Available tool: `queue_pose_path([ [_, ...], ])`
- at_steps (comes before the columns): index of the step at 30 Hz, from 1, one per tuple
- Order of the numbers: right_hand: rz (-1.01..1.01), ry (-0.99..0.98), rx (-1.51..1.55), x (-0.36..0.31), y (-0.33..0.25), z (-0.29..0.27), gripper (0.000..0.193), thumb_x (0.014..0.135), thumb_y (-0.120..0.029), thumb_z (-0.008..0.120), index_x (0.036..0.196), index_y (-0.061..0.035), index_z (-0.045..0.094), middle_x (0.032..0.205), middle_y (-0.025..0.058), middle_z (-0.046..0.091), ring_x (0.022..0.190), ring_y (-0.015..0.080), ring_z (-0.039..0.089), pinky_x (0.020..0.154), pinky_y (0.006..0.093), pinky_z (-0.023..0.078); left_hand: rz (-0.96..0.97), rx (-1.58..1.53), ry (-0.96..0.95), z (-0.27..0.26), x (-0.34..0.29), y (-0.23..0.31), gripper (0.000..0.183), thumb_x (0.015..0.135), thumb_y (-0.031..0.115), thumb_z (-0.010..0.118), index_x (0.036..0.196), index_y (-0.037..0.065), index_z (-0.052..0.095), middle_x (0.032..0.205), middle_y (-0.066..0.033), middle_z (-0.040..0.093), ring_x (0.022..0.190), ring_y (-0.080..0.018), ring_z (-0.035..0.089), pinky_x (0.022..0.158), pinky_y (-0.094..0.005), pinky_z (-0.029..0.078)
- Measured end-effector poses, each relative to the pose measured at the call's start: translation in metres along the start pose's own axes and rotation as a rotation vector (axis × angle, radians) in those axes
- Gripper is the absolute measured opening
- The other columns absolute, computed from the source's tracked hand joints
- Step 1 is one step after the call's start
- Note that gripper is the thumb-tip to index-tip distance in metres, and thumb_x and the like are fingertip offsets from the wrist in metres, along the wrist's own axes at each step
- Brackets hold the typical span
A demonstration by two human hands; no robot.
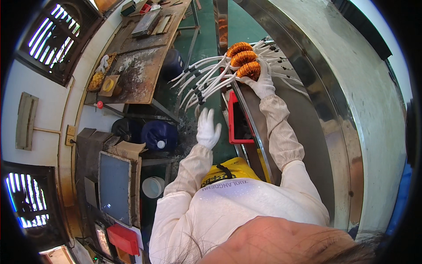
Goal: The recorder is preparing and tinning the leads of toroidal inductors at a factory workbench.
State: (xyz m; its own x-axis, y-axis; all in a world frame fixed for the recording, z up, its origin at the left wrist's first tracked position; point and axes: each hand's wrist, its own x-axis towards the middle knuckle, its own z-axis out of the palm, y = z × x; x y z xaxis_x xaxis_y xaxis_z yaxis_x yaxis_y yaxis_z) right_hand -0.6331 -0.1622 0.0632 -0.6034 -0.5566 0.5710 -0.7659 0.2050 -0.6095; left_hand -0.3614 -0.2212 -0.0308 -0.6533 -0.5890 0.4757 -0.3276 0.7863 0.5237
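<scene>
Three toroidal copper-wire coils [242, 58] stand in a row on the edge of a metal-rimmed bench, at the far centre. Bundles of white-sleeved leads [210, 79] with dark tips reach out from both sides of them; the left ones hang past the bench edge. My right hand [263, 83], in a white glove, grips the nearest coil, thumb on the near side and fingers along its right. Lower and to the left, my gloved left hand [208, 128] is held in the air with fingers stretched out, holding nothing, just below the lead tips.
A red bin [233, 119] sits beside the bench edge. At left stands a stained wooden table [138, 61] with a metal block and a tape roll. Blue jugs [159, 135], a white bucket [153, 187] and a grey-panelled box [115, 187] are on my left. A curved metal frame [314, 83] rises at right.
</scene>
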Motion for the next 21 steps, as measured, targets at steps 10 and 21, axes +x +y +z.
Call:
queue_pose_path([
  [10, 0.044, -0.092, 0.083, -0.104, 0.006, -0.009, 0.040, 0.082, -0.015, 0.071, 0.119, -0.0076, 0.059, 0.118, 0.0163, 0.057, 0.103, 0.0310, 0.060, 0.089, 0.0398, 0.050, -0.763, 0.201, -0.897, -0.100, -0.308, -0.101, 0.036, 0.093, 0.027, 0.044, 0.123, 0.012, 0.058, 0.124, -0.0159, 0.056, 0.118, -0.0293, 0.054, 0.100, -0.0349, 0.043],
  [21, 0.563, -0.240, 0.418, -0.097, 0.033, -0.015, 0.032, 0.095, -0.023, 0.059, 0.118, -0.0008, 0.061, 0.106, 0.0082, 0.063, 0.093, 0.0154, 0.058, 0.084, 0.0277, 0.047, -1.614, 0.025, -0.494, -0.145, -0.409, 0.001, 0.038, 0.088, 0.033, 0.048, 0.113, 0.010, 0.065, 0.117, -0.0167, 0.062, 0.112, -0.0337, 0.057, 0.096, -0.0431, 0.044],
])
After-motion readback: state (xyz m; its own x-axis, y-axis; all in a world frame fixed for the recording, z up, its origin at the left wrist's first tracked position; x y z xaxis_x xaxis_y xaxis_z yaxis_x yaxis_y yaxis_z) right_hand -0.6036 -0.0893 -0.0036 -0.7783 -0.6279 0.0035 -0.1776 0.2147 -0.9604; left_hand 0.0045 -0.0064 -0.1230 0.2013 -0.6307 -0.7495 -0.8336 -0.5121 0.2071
